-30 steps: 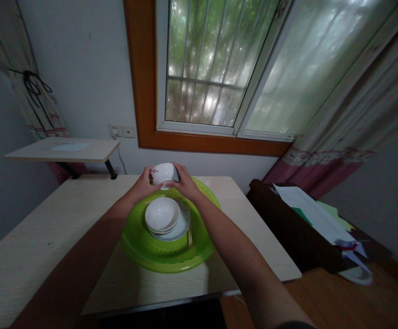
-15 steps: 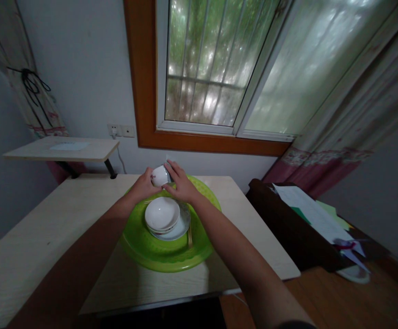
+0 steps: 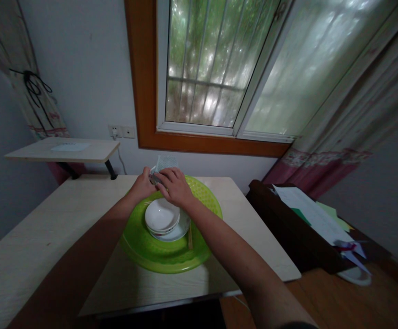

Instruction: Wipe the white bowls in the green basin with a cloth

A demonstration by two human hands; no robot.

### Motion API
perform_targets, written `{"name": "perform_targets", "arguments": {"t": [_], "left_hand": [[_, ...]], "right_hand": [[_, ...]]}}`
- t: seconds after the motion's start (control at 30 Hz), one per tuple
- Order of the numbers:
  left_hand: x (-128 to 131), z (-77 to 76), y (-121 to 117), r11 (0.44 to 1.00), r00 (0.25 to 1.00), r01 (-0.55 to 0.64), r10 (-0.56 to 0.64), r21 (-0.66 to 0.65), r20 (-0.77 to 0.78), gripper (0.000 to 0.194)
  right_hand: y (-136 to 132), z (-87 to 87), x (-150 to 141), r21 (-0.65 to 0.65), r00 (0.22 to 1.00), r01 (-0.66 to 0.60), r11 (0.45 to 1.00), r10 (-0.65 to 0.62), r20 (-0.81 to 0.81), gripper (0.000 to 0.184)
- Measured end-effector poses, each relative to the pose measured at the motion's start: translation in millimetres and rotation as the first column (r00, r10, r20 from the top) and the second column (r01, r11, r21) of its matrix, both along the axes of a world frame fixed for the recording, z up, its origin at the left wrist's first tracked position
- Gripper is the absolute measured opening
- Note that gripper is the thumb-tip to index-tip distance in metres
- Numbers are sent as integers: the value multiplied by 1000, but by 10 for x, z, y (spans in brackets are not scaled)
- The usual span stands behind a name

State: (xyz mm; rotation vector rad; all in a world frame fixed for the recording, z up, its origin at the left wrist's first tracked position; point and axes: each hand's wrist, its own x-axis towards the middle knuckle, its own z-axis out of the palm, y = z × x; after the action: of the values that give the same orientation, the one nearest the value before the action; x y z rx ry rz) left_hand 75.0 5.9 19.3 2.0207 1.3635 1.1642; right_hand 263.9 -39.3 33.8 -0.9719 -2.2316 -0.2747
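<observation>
Above the far side of a green plastic basin [image 3: 166,265], my left hand [image 3: 142,186] grips a small white bowl [image 3: 153,171], now mostly covered by fingers. My right hand [image 3: 175,185] lies over that bowl with bent fingers, pressing a pale patterned cloth [image 3: 167,161] that sticks up behind the knuckles. Below both hands, a stack of white bowls [image 3: 162,214] rests on a white plate [image 3: 184,227] in the basin. A pair of light chopsticks [image 3: 190,236] lies to the right of the plate.
The basin stands on a light wooden table [image 3: 58,237]. A raised shelf [image 3: 65,155] is at the table's back left. To the right, a dark brown cabinet [image 3: 295,228] carries papers [image 3: 309,210]. A barred window [image 3: 209,64] is in the wall ahead.
The white bowl has turned, and its flower-marked outside no longer shows. My right hand has moved from the bowl's right side over it, and more cloth shows above the fingers.
</observation>
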Motion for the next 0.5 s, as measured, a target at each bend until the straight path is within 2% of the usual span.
{"name": "perform_targets", "arguments": {"t": [0.13,0.27,0.5], "left_hand": [[17,-6,-7,1000,1000,-23,23,-8,4,51],[16,-39,17,1000,999,26,-26,-8,43,50],[8,-82,44,997,997,76,-76,2,24,49]], "right_hand": [[44,-59,28,26,995,19,999,-16,-94,51],[85,-97,24,73,981,46,996,-31,-190,59],[81,-71,11,83,999,-40,996,36,39,54]]}}
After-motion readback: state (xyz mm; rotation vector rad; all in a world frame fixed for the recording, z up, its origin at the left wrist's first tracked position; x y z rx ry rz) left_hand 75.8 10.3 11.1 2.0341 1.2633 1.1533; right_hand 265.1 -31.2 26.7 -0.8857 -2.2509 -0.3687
